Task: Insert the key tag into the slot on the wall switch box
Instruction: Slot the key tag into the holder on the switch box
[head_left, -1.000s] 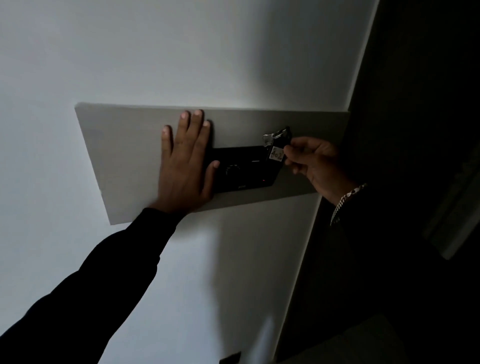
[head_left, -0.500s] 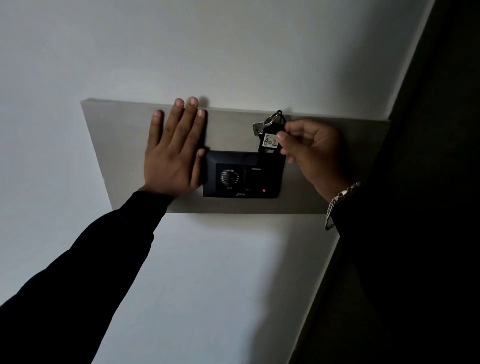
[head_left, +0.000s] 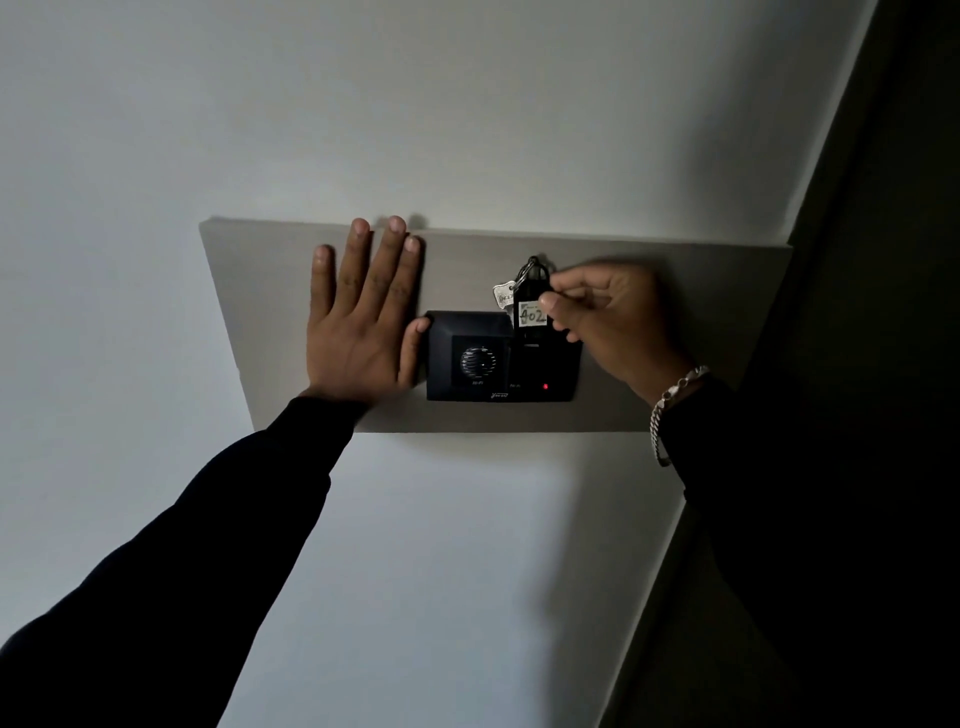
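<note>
A black wall switch box (head_left: 467, 358) with a round dial and a small red light (head_left: 545, 386) is mounted on a grey wall panel (head_left: 249, 291). A black key tag (head_left: 531, 312) with a white label reading 402 stands upright at the box's top right, its lower end at the slot. A silver key (head_left: 503, 295) hangs from its ring on the left. My right hand (head_left: 613, 322) pinches the tag from the right. My left hand (head_left: 363, 317) lies flat on the panel, fingers spread, thumb touching the box's left edge.
The white wall (head_left: 415, 545) surrounds the panel. A dark wall corner or doorway (head_left: 857, 364) runs down the right side. A silver bracelet (head_left: 670, 405) circles my right wrist.
The view has shifted so the box sits squarer in frame. My right hand has turned the tag from tilted to upright over the slot at the box's top right. My left hand stays flat.
</note>
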